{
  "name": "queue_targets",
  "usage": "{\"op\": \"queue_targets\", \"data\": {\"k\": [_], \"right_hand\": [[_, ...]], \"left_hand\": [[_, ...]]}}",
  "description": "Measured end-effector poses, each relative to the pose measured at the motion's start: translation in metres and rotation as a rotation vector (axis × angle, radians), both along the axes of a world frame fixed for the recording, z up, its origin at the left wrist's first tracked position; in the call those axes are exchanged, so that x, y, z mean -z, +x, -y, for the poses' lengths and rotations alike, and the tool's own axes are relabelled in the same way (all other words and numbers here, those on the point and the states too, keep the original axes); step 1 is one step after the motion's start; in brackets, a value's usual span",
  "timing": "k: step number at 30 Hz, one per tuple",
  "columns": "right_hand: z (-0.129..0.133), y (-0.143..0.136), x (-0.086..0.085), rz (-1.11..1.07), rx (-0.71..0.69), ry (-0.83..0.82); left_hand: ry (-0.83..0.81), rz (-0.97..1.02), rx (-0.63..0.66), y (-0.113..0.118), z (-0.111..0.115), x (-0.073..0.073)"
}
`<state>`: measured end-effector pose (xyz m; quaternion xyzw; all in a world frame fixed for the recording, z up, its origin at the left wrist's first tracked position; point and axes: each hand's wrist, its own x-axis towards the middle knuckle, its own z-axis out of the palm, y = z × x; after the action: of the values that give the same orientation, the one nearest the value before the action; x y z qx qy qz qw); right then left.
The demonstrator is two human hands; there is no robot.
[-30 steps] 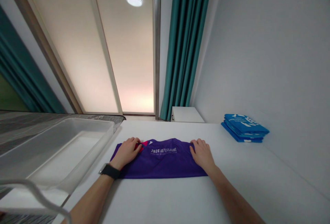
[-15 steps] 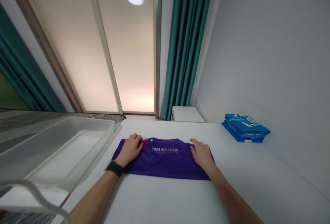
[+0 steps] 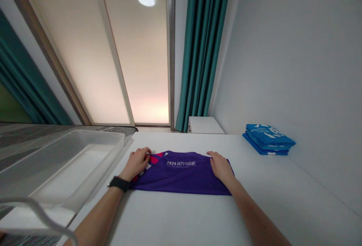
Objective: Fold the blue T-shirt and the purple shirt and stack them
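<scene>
A purple shirt (image 3: 181, 176) with white lettering lies folded into a wide strip on the white table (image 3: 181, 219). Its left end shows a pink and white pattern. My left hand (image 3: 137, 162), with a black watch on the wrist, pinches the shirt's edge at that end, fingertips together. On the shirt's right end rests my right hand (image 3: 221, 166), its fingers spread over the fabric and the thumb side toward the lettering.
Folded blue cloths (image 3: 268, 140) are stacked at the table's back right, near the wall. A translucent plastic bin (image 3: 110, 155) stands on the left. Behind the table is a small white cabinet (image 3: 205, 125).
My left hand has moved left and pulled the shirt's left edge outward, so more of the pink and white pattern shows. My right hand has stayed almost in place.
</scene>
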<state>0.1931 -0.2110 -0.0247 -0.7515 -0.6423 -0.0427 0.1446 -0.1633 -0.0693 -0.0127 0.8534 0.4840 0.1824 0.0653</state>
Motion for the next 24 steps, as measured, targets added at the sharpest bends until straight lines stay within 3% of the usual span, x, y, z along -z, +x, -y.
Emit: {"op": "queue_targets", "data": {"k": [5,10,16,19,24], "right_hand": [[0.003,0.003,0.002,-0.006,0.009,0.023],[0.002,0.003,0.005,0.021,0.014,0.01],[0.007,-0.014,-0.016,0.144,0.073,0.042],[0.013,-0.03,-0.017,0.101,-0.013,0.071],[0.02,-0.045,0.004,0.075,-0.184,-0.046]], "left_hand": [[0.016,0.118,0.015,-0.004,-0.009,0.009],[0.019,0.098,-0.014,-0.005,-0.009,0.01],[0.014,0.129,-0.014,-0.004,-0.003,0.006],[-0.002,0.137,-0.006,-0.004,-0.001,0.007],[-0.001,0.068,-0.042,-0.009,-0.002,0.006]]}}
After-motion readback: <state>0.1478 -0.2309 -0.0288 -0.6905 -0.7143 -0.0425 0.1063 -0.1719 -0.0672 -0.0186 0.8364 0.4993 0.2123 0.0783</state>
